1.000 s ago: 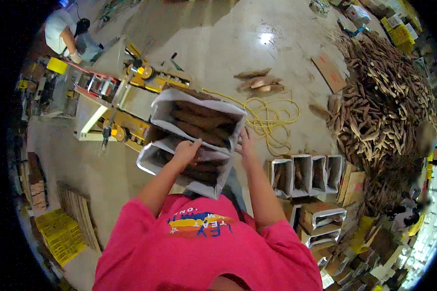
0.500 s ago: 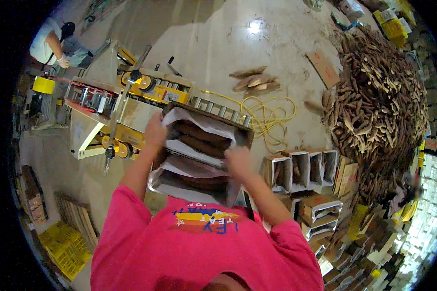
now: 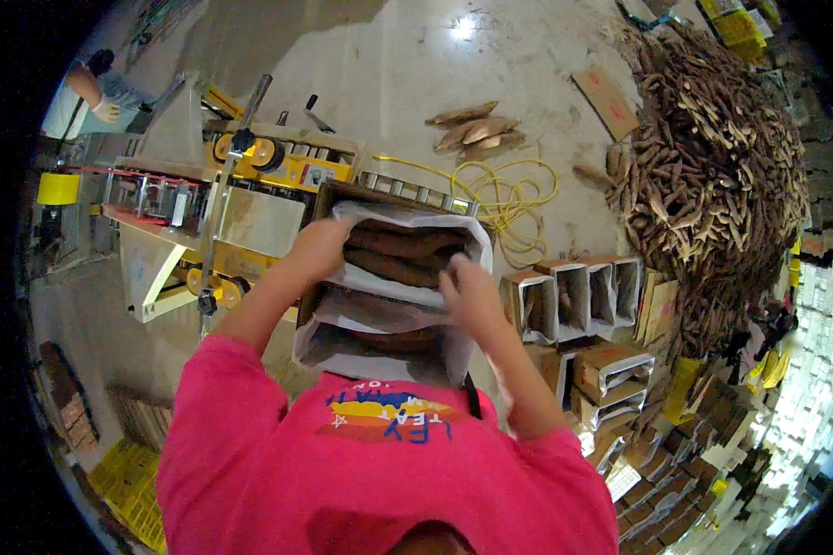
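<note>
Two cardboard cartons with white liners stand one behind the other before me, and long brown roots, seemingly cassava, lie in both. My left hand (image 3: 322, 248) is closed on the left edge of the far carton's white liner (image 3: 389, 282). At the liner's right side my right hand (image 3: 469, 289) has its fingers curled in, slightly blurred, over the edge beside the brown roots (image 3: 403, 254). The near carton (image 3: 379, 365) stands against my body, its roots partly in shadow. Behind the far carton (image 3: 319, 199) runs a roller conveyor (image 3: 416, 191).
A yellow and grey carton-sealing machine (image 3: 278, 162) stands at the left, a person (image 3: 97, 97) beyond it. A yellow hose (image 3: 518, 199) coils on the floor. At the right are several lined cartons (image 3: 574, 301) and a large pile of roots (image 3: 703, 176). A yellow crate (image 3: 125, 490) is at lower left.
My left hand has moved right and inward along the far carton's liner. My right hand has shifted slightly right, and the liner's mouth now spreads wider over the roots.
</note>
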A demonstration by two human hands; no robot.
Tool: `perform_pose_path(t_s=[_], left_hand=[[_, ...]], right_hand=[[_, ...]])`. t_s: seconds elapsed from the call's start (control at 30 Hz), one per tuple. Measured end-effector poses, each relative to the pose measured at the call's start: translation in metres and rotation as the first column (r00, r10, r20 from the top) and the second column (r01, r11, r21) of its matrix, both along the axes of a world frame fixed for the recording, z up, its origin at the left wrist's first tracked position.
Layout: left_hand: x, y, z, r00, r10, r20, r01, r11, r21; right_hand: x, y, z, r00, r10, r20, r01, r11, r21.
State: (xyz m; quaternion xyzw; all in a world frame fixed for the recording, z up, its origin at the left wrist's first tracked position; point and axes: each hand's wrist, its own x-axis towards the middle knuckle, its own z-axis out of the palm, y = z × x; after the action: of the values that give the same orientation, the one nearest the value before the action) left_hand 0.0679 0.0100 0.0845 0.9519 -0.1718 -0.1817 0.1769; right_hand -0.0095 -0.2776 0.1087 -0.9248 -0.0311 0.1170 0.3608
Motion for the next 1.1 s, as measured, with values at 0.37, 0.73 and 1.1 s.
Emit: perform_pose_path(t_s=[0.37,0.73,1.1], left_hand=[[-0.007,-0.032,-0.121,0.946,0.32,-0.052,-0.324,0.939,-0.112],[-0.007,-0.026,-0.023,0.96,0.035,0.277,0.022,0.979,-0.202],[-0.055,-0.031,-0.054,0.995,0.085,-0.055,-0.076,0.985,0.158]], right_hand=[[-0.054,-0.033,-0.031,0.86,-0.451,-0.239,0.427,0.892,-0.148],[0.038,0.003,-0.154,0.864,-0.321,-0.388,0.228,0.936,-0.268],[-0.043,0.017,-0.069,0.929,-0.366,0.048,0.369,0.926,-0.08]])
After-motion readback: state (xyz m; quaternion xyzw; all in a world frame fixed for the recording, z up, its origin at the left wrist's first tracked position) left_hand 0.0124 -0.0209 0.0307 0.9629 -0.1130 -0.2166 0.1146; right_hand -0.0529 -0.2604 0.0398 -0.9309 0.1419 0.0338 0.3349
